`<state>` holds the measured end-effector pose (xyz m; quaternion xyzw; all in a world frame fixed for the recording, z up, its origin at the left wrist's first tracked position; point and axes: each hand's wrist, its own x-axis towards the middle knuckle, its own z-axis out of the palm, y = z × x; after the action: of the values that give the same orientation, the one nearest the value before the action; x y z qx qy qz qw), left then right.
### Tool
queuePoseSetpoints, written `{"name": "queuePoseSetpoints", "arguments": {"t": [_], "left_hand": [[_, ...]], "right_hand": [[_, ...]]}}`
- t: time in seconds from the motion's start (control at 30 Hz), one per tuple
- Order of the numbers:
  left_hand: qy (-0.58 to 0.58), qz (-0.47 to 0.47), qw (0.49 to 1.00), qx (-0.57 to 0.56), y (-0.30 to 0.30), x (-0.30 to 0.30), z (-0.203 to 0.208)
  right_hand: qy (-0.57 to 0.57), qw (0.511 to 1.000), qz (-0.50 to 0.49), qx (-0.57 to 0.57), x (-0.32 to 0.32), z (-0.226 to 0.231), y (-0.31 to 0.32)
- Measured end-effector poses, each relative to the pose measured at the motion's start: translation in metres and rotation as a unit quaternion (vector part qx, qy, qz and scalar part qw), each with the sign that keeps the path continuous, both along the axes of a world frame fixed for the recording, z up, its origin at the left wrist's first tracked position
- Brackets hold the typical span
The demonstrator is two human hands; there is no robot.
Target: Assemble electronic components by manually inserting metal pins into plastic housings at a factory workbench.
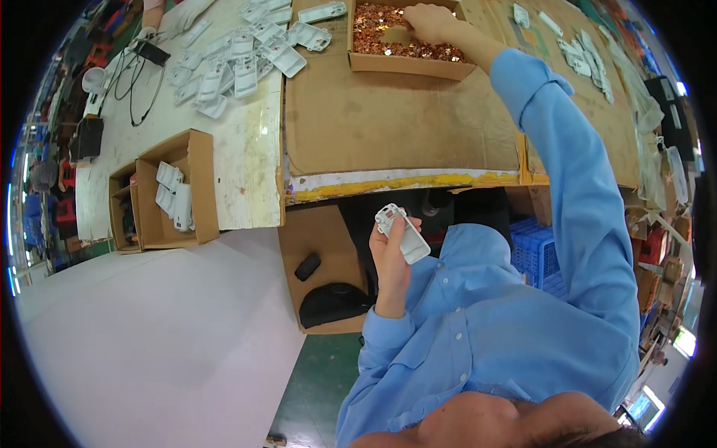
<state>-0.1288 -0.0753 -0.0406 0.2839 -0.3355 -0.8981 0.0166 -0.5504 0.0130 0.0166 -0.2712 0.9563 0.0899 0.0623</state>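
Observation:
My left hand (390, 250) grips a white plastic casing (413, 243) in front of my body, just off the near edge of the table. The thumb lies across the casing, and its far end has small cutouts with a coppery patch. Stretched far forward, my right hand (433, 24) is inside a shallow cardboard box (411, 66) full of small copper-coloured metal pieces (373, 30). Its fingers are curled together down at the pieces; what they pinch, if anything, is hidden. Several similar white casings (243, 56) lie heaped on the table left of that box.
A divided cardboard box (202, 187) with white casings stands at the table's left front. More white parts (579, 56) lie at the far right. A co-worker's gloved hand (183, 16) is at the far left beside a black device (151, 52) with cables. A blue crate (534, 250) sits under the table.

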Motion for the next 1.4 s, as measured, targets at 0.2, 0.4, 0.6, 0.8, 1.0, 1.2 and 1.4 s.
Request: {"name": "queuePoseSetpoints", "arguments": {"t": [0.2, 0.4, 0.6, 0.8, 1.0, 1.2, 1.4], "left_hand": [[-0.003, -0.003, 1.000, -0.004, 0.001, -0.004, -0.001], [-0.012, 0.009, 1.000, -0.014, 0.005, -0.010, -0.003], [-0.017, -0.009, 0.999, -0.030, 0.011, -0.021, 0.003], [-0.007, -0.009, 0.999, -0.038, 0.014, -0.025, 0.007], [-0.002, -0.014, 0.999, -0.046, 0.020, -0.024, 0.014], [0.004, -0.017, 0.999, -0.041, 0.030, -0.018, 0.022], [0.014, -0.032, 0.998, -0.049, 0.056, -0.012, 0.032]], "right_hand": [[-0.016, 0.999, 0.012, -0.028, 0.003, 0.009, 0.003], [-0.029, 0.999, 0.014, -0.026, 0.010, 0.016, 0.003], [-0.048, 0.999, 0.010, -0.008, 0.008, 0.011, -0.001], [-0.037, 0.996, 0.034, -0.069, 0.001, 0.001, 0.014], [-0.068, 0.980, 0.018, -0.187, 0.009, 0.026, 0.031], [-0.202, 0.876, 0.081, -0.431, 0.094, 0.068, 0.084], [-0.365, 0.721, -0.045, -0.588, 0.220, 0.070, 0.157]]}}
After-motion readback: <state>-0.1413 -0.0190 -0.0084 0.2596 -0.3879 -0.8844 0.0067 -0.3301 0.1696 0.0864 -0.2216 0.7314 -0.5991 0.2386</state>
